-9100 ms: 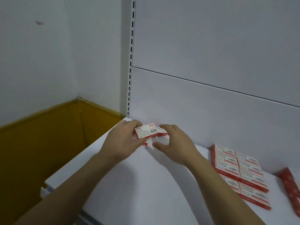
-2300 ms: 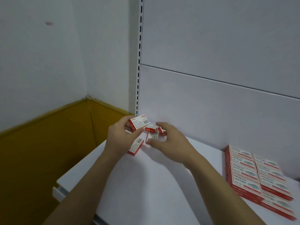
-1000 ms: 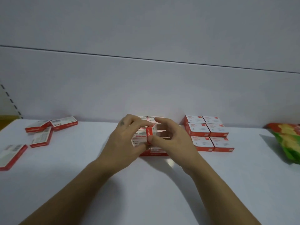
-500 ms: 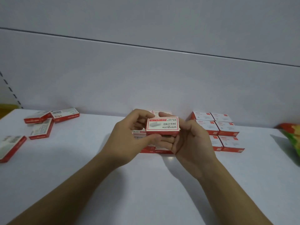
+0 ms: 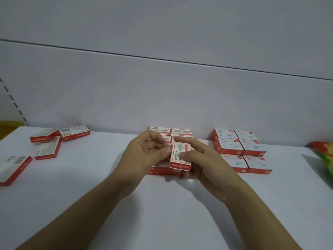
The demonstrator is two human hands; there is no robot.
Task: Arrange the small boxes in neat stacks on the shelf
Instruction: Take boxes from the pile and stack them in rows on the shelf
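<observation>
A small red-and-white box [image 5: 177,160] is held just above the front of the middle stack [image 5: 160,131] of the same boxes, at the shelf's back wall. My right hand [image 5: 209,165] grips it, thumb on its top face, index finger stretched over its far end, other fingers underneath. My left hand [image 5: 144,156] has curled fingers, and its thumb tip presses the box's left edge. A second neat stack [image 5: 232,147] stands to the right. Several loose boxes lie at the left: one flat by the wall [image 5: 74,132], two beside it [image 5: 47,150], one at the frame's edge [image 5: 12,168].
The white shelf [image 5: 90,192] runs the full width, with a white back panel behind it. A green-and-red snack bag [image 5: 324,156] lies at the far right. A slotted upright [image 5: 10,98] and a yellow surface [image 5: 7,123] show at the far left.
The held box has been turned from crosswise to lengthwise and lowered toward the middle stack. My left hand's fingers have come off its top; only the thumb stays on its edge.
</observation>
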